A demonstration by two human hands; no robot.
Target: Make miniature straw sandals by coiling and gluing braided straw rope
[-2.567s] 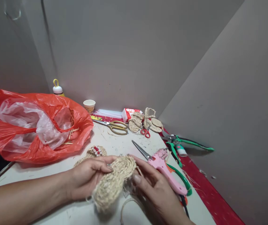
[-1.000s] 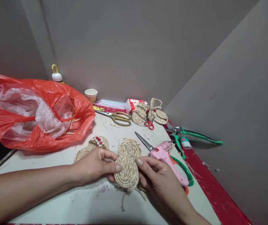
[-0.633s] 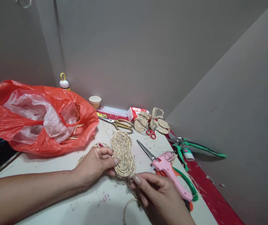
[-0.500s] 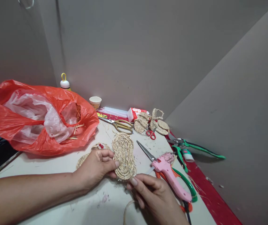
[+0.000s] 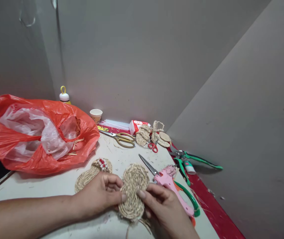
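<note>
Between my two hands is a sole-shaped piece of coiled straw cord (image 5: pixel 134 186), held upright above the table. My left hand (image 5: pixel 104 191) pinches its left edge, thumb in front. On its right edge, at the narrow middle, my right hand (image 5: pixel 160 202) is closed with the thumb on the front face. A loose end of straw cord (image 5: pixel 144 225) hangs below the piece. Behind my left hand lies a woven straw slipper (image 5: pixel 88 176) with red and white beads on its strap. A pink glue gun (image 5: pixel 174 189) rests to the right of my right hand.
A red plastic bag (image 5: pixel 64 162) fills the left side. Gold-handled scissors (image 5: pixel 124 139), a paper cup (image 5: pixel 96 115), glue sticks (image 5: pixel 114 124) and small straw pieces (image 5: pixel 143 134) stand along the back. Green-handled pruners (image 5: pixel 201 160) and green-and-orange-handled scissors (image 5: pixel 148 165) lie at the right.
My right hand has shifted up from the lower end of the straw sole to its right edge. The sole is nearer to me, and the beaded slipper shows more. The view has tilted a little.
</note>
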